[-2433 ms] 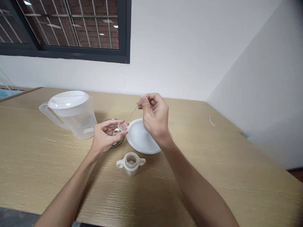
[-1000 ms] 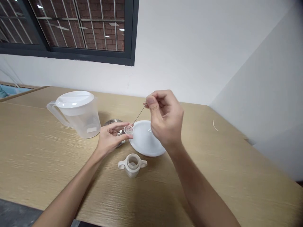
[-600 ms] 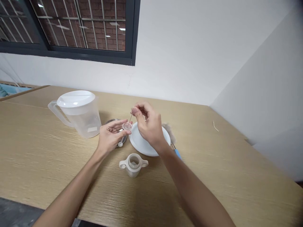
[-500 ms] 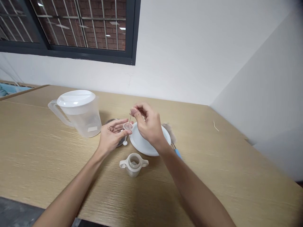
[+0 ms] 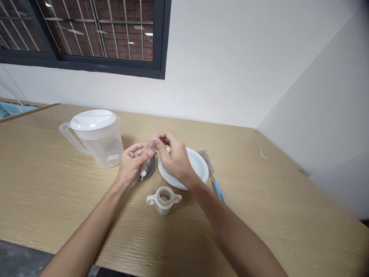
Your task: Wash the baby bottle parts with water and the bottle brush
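My left hand (image 5: 133,161) pinches a clear straw piece (image 5: 148,148) with a round collar. Its tube hangs below my fingers and ends in a white weight (image 5: 143,174). Between the thumb and fingers of my right hand (image 5: 173,156) is a thin wire rod (image 5: 151,146), slanting down into the collar. How far it goes in is hidden by my fingers. Nearer to me a two-handled baby bottle (image 5: 164,206) stands upright without its lid. A white plate (image 5: 198,165) lies partly under my right hand, and a dark round dish (image 5: 150,169) with small parts lies behind my left hand.
A lidded clear pitcher (image 5: 100,148) stands at the left. To the right of the plate lies a bottle brush (image 5: 218,190) with a blue handle. A thin pale strip (image 5: 262,153) rests farther right on the wooden table (image 5: 273,215). A wall and a barred window bound the back.
Both hands have shifted slightly left with the straw piece. My right hand has come down closer to the collar, so less of the rod shows. More of the dark dish is visible.
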### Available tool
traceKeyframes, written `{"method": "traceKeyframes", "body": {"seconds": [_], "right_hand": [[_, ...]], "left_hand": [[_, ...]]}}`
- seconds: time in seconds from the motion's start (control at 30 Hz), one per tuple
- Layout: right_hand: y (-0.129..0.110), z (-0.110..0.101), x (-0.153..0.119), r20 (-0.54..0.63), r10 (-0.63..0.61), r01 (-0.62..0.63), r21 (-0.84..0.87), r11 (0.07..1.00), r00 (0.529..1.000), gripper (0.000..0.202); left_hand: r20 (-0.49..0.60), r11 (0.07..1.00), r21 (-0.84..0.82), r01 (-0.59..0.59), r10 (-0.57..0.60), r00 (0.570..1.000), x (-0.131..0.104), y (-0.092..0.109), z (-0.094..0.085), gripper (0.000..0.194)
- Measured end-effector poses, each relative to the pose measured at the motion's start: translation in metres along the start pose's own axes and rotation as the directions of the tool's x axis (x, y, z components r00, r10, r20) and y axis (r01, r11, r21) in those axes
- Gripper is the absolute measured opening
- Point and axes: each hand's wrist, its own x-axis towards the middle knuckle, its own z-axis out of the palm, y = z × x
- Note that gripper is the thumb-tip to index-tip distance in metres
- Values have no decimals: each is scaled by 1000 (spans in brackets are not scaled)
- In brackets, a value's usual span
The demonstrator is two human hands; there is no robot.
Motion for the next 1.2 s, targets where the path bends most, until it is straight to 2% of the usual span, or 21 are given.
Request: {"method": "traceKeyframes", "body": {"seconds": [0.2,0.53,0.7,0.83,1.03,1.2], "right_hand": [[0,-9,5,-107,3,12,135,991,994,17],[-16,-27,12,-290,-62,105,134,985,955,16],[-22,-40,18,-397,-120,164,77,983,910,14],[-24,-56,23,-480,-188,229,28,973,857,14],[-29,-65,23,-507,-235,260,-23,965,829,16],[-31,-58,21,-469,-234,246,-37,969,851,16]], "left_hand": [[151,992,112,54,-70,986,0,5,-6,29],[127,964,266,6,-41,991,-4,14,2,34],[131,955,296,-10,-30,991,-5,14,2,34],[142,947,322,-21,-26,990,-4,12,-2,35],[199,957,289,-28,-31,980,-3,12,-2,40],[206,963,269,-27,-30,978,-3,12,-1,39]]}}
